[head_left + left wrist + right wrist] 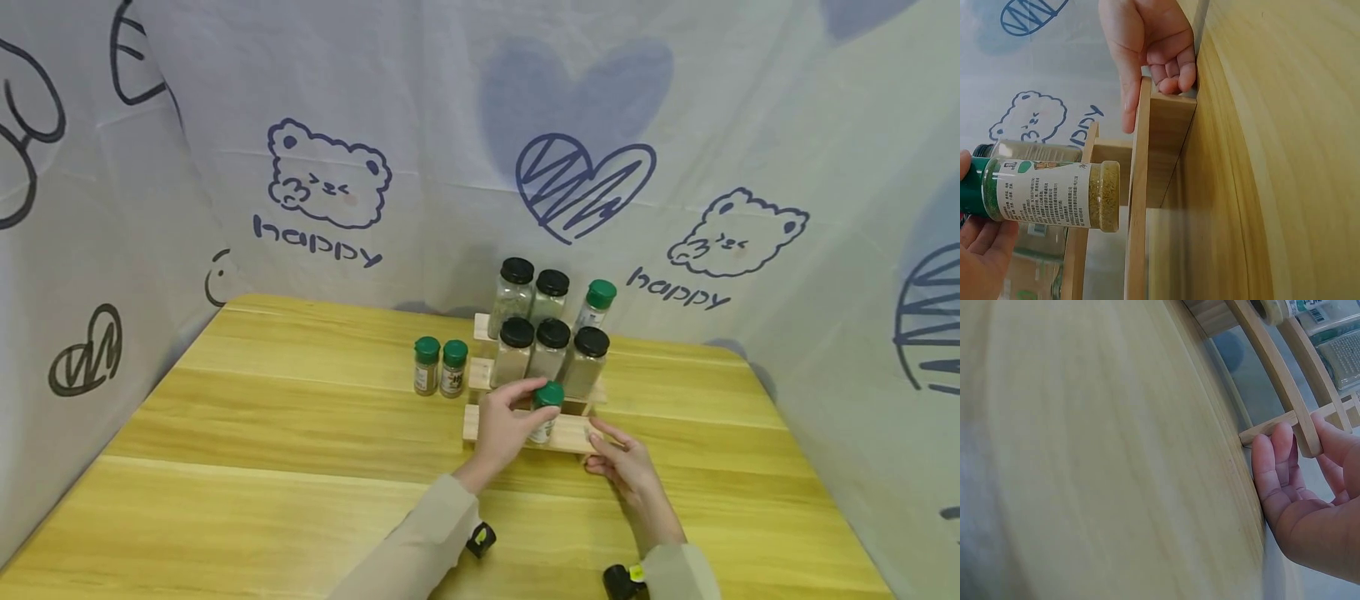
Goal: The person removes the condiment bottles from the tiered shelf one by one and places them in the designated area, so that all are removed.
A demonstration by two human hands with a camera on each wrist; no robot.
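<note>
We see the left hand (504, 427) wrapped around a small green-capped spice jar with a white label (546, 411), fingers curled at its cap, holding it upright just above the lowest step of the stepped light-wood spice rack (570, 435); in the left wrist view the jar's base (1105, 196) sits just beside that step's edge, and we cannot tell if they touch. The right hand (628, 463), at about four o'clock from the jar, pinches the rack's right end, thumb on top and curled fingers (1282, 464) against its side.

Behind the jar, at twelve o'clock, three tall clear black-lidded jars (552, 347) fill the middle step, and on the top step stand two more black-lidded jars (532, 293) and one green-capped bottle (596, 305). At ten o'clock, off the rack, two small green-capped jars (440, 367) stand together on the yellow wooden table (262, 467).
</note>
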